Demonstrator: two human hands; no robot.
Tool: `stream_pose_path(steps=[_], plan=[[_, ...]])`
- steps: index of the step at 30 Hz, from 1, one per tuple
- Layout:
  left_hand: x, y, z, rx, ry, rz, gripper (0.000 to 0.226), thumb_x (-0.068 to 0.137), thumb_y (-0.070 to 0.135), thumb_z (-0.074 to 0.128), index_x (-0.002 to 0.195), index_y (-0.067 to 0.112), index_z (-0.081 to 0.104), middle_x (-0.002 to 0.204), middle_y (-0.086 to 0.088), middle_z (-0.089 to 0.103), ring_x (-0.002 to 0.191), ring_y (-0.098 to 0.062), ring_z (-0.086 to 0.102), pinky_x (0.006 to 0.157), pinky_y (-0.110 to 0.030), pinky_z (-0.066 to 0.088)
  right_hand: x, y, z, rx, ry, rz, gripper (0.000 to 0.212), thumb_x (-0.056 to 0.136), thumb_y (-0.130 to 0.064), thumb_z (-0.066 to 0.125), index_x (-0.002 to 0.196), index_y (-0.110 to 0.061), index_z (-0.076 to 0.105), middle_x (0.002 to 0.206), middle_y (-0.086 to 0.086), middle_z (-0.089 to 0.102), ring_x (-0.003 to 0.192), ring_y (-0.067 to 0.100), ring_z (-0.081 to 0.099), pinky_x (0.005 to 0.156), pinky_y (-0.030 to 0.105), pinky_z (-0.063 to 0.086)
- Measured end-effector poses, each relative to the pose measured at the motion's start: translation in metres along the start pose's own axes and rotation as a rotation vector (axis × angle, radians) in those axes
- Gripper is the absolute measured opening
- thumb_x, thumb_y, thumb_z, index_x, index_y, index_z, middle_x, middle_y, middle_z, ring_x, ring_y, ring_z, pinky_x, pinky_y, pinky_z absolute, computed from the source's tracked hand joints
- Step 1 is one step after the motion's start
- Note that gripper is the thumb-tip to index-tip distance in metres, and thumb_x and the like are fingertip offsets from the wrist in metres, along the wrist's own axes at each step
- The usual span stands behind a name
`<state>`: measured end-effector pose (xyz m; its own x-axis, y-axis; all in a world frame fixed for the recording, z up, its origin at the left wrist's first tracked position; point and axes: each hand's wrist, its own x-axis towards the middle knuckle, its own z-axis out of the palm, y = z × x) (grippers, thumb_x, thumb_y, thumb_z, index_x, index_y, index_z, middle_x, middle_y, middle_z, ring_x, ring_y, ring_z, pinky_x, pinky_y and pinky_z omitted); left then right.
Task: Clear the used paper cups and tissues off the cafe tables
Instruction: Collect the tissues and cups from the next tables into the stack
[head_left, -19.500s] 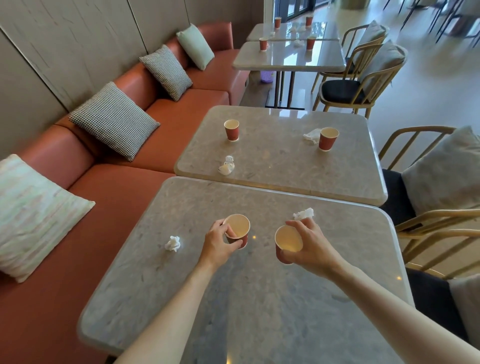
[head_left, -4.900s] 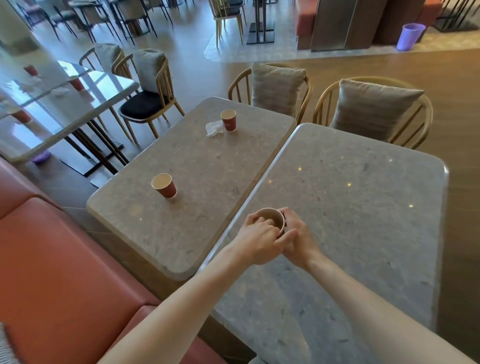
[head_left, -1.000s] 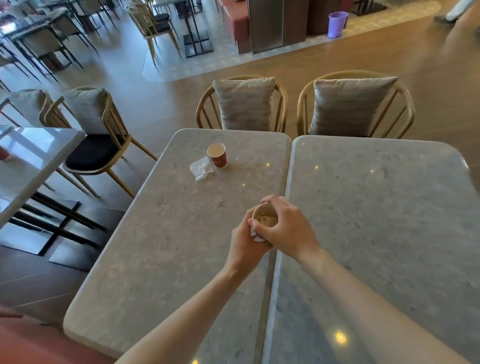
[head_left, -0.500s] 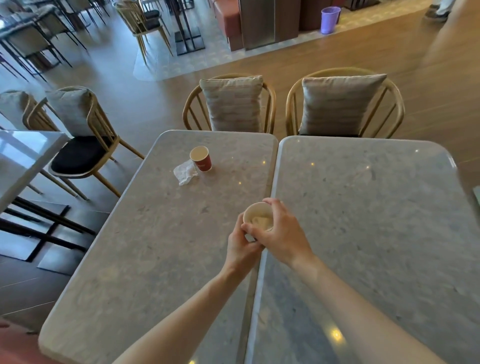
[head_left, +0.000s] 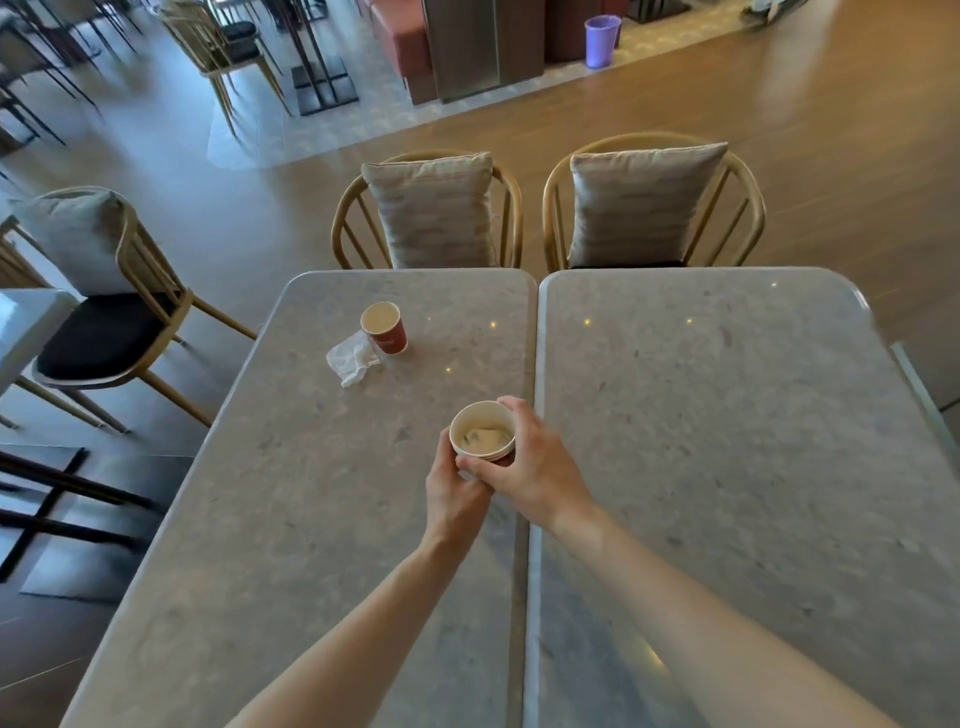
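Over the seam between the two tables, your left hand (head_left: 457, 493) and right hand (head_left: 530, 467) both wrap a stack of cups (head_left: 483, 434) with tissue inside. Further out on the left table (head_left: 291, 519), a red cup (head_left: 385, 328) stands upright, touching a crumpled tissue (head_left: 353, 358).

Both hands meet over the near-middle of the left table (head_left: 291, 519), close to the seam with the right table (head_left: 727, 467). The left hand (head_left: 454, 493) sits under and left of the stacked cups (head_left: 483, 431); the right hand (head_left: 530, 465) wraps them from the right. A tissue lies inside the top cup. Beyond the hands and to their left stands a single cup (head_left: 384, 327), with a crumpled tissue (head_left: 353, 358) touching its left side. Two chairs (head_left: 431, 213) stand behind the far table edges.
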<state>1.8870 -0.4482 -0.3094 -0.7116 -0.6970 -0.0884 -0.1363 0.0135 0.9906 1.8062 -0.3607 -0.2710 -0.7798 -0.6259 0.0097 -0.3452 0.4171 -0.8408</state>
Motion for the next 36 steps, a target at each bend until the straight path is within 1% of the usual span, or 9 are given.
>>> stream_pose_path(steps=[6, 12, 16, 18, 20, 23, 31, 34, 36], plan=[[0.026, -0.004, -0.045, -0.042, 0.015, 0.002, 0.045, 0.079, 0.014, 0.080, 0.112, 0.039, 0.063, 0.106, 0.010, 0.075, 0.099, -0.007, 0.072, 0.080, -0.015, 0.054, 0.020, -0.032, 0.044, 0.027, 0.016, 0.020, 0.083, 0.068, -0.047, 0.084, 0.135, -0.019, 0.043, 0.126, -0.001, 0.060, 0.114, 0.016, 0.058, 0.095, 0.030, 0.047], [0.053, -0.016, -0.090, -0.045, -0.035, 0.012, 0.050, 0.081, 0.002, 0.077, 0.113, 0.037, 0.061, 0.104, 0.010, 0.075, 0.097, -0.005, 0.072, 0.079, -0.014, 0.054, 0.041, -0.054, 0.090, -0.001, 0.031, 0.057, 0.080, 0.068, -0.047, 0.083, 0.132, -0.022, 0.042, 0.123, -0.005, 0.059, 0.114, 0.014, 0.056, 0.092, 0.030, 0.049], [0.077, -0.028, -0.119, 0.081, -0.161, 0.016, 0.069, 0.073, 0.010, 0.083, 0.128, 0.039, 0.052, 0.119, 0.010, 0.069, 0.111, -0.007, 0.067, 0.091, -0.022, 0.054, 0.053, -0.059, 0.113, -0.016, 0.068, 0.117, 0.079, 0.066, -0.051, 0.080, 0.130, -0.025, 0.042, 0.120, -0.005, 0.060, 0.109, 0.012, 0.057, 0.087, 0.027, 0.050], [0.091, -0.039, -0.133, 0.198, -0.197, -0.009, 0.078, 0.079, 0.006, 0.079, 0.143, 0.029, 0.041, 0.132, 0.007, 0.061, 0.123, -0.011, 0.059, 0.103, -0.031, 0.050, 0.059, -0.057, 0.122, -0.019, 0.094, 0.148, 0.079, 0.066, -0.052, 0.080, 0.130, -0.025, 0.042, 0.120, -0.005, 0.059, 0.107, 0.011, 0.057, 0.082, 0.022, 0.046], [0.108, -0.048, -0.148, 0.301, -0.141, -0.075, 0.076, 0.084, 0.005, 0.074, 0.148, 0.020, 0.034, 0.141, -0.002, 0.053, 0.130, -0.016, 0.051, 0.111, -0.040, 0.043, 0.063, -0.055, 0.129, -0.037, 0.108, 0.167, 0.078, 0.068, -0.053, 0.079, 0.130, -0.025, 0.041, 0.120, -0.005, 0.058, 0.106, 0.011, 0.056, 0.080, 0.020, 0.044], [0.138, -0.057, -0.164, 0.358, -0.068, -0.121, 0.076, 0.084, 0.010, 0.076, 0.147, 0.016, 0.035, 0.142, -0.005, 0.049, 0.129, -0.020, 0.048, 0.111, -0.038, 0.041, 0.070, -0.049, 0.137, -0.061, 0.116, 0.198, 0.078, 0.068, -0.054, 0.079, 0.130, -0.025, 0.041, 0.119, -0.006, 0.057, 0.105, 0.012, 0.056, 0.081, 0.024, 0.046], [0.234, -0.061, -0.170, 0.319, 0.016, -0.157, 0.080, 0.082, 0.024, 0.083, 0.145, 0.015, 0.036, 0.145, -0.004, 0.047, 0.134, -0.020, 0.045, 0.113, -0.043, 0.041, 0.092, -0.031, 0.145, -0.076, 0.133, 0.246, 0.081, 0.068, -0.048, 0.082, 0.134, -0.024, 0.040, 0.118, -0.008, 0.057, 0.102, 0.009, 0.054, 0.077, 0.013, 0.036], [0.268, -0.061, -0.163, 0.281, 0.022, -0.161, 0.083, 0.079, 0.020, 0.086, 0.144, 0.013, 0.035, 0.146, -0.008, 0.041, 0.133, -0.020, 0.045, 0.111, -0.037, 0.042, 0.103, -0.025, 0.141, -0.064, 0.136, 0.244, 0.081, 0.070, -0.043, 0.084, 0.135, -0.023, 0.039, 0.121, -0.006, 0.055, 0.107, 0.011, 0.053, 0.080, 0.012, 0.036], [0.287, -0.062, -0.154, 0.301, 0.016, -0.167, 0.091, 0.076, 0.021, 0.088, 0.148, 0.011, 0.034, 0.147, -0.009, 0.042, 0.136, -0.020, 0.044, 0.112, -0.034, 0.039, 0.110, -0.020, 0.137, -0.061, 0.143, 0.235, 0.080, 0.071, -0.038, 0.084, 0.135, -0.023, 0.039, 0.122, -0.007, 0.053, 0.108, 0.011, 0.052, 0.079, 0.002, 0.033]])
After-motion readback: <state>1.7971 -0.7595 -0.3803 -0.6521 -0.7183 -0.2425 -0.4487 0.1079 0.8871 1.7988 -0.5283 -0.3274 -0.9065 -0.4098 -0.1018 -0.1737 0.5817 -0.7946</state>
